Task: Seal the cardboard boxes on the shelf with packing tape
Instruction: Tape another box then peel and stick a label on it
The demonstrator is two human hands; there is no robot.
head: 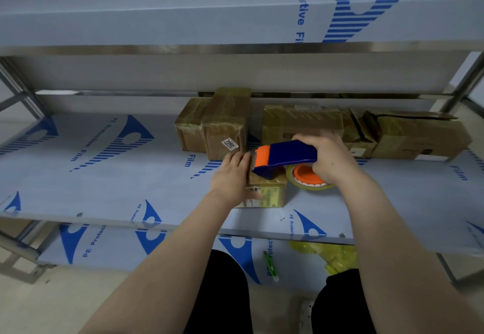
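A small cardboard box [272,192] wrapped in yellowish tape sits near the front of the middle shelf [104,192]. My left hand [231,176] lies flat on its left side and top, holding it down. My right hand [330,155] grips a blue and orange tape dispenser [285,157], whose orange front end rests over the box top. Its yellowish tape roll [309,176] hangs at the box's right. Behind stand a taped box with a 7202 label [226,124], a smaller taped box [190,127] and a wide box [301,121].
At the back right lies a long box with open flaps [419,134]. The upper shelf [235,19] overhangs closely. On the lower shelf lie a green pen [271,265] and yellow crumpled tape or plastic [337,255]. Steel posts [466,82] frame the sides.
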